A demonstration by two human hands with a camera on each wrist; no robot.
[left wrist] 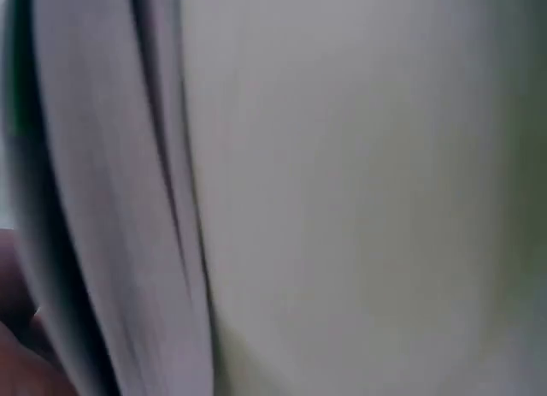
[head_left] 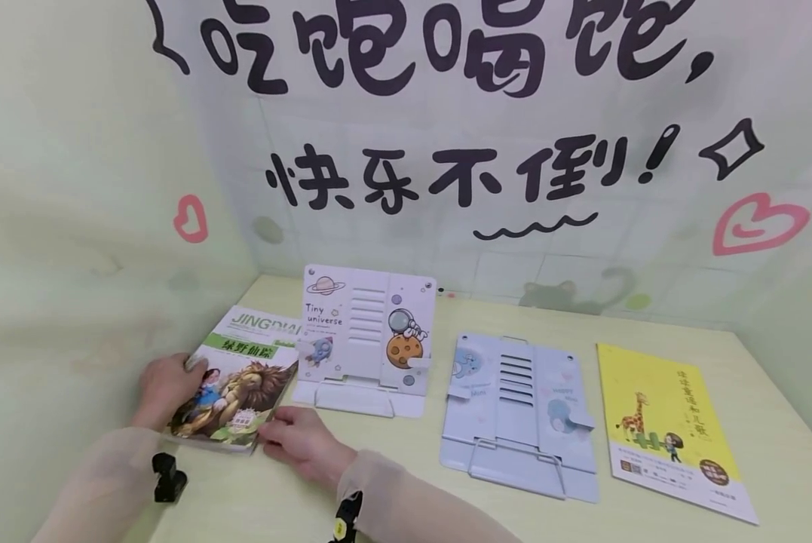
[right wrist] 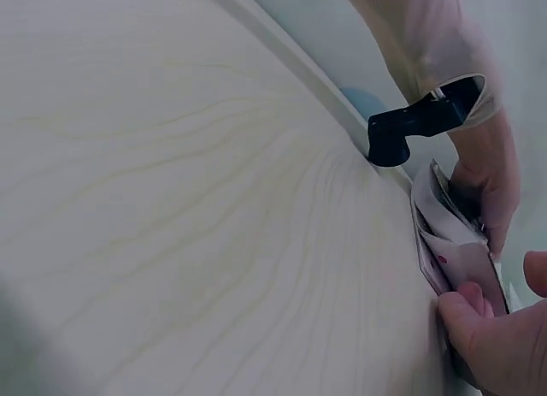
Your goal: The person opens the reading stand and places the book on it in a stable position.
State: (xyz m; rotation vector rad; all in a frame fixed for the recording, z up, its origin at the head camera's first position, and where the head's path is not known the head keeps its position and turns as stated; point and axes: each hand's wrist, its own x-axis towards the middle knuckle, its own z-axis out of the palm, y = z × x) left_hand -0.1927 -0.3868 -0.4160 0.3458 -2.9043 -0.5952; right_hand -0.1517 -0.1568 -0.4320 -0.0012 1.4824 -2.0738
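A book (head_left: 243,385) with a lion and a girl on its cover lies at the table's left side, beside the wall. My left hand (head_left: 169,386) grips its left edge. At the lower right corner, my right hand (head_left: 305,445) pinches the book's edge between thumb and fingers. The right wrist view shows both the right hand (right wrist: 500,336) and the left hand (right wrist: 491,186) at the book (right wrist: 453,242), whose layers spread apart at the edge. Close up in the left wrist view are blurred page edges (left wrist: 111,191), with fingers (left wrist: 26,362) at the lower left.
Just right of the book stands a white astronaut-print book stand (head_left: 372,324). A pale blue book stand (head_left: 517,415) leans back farther right. Beyond it lies a yellow giraffe book (head_left: 670,430). Printed cloth walls (head_left: 378,241) border the table (head_left: 406,467).
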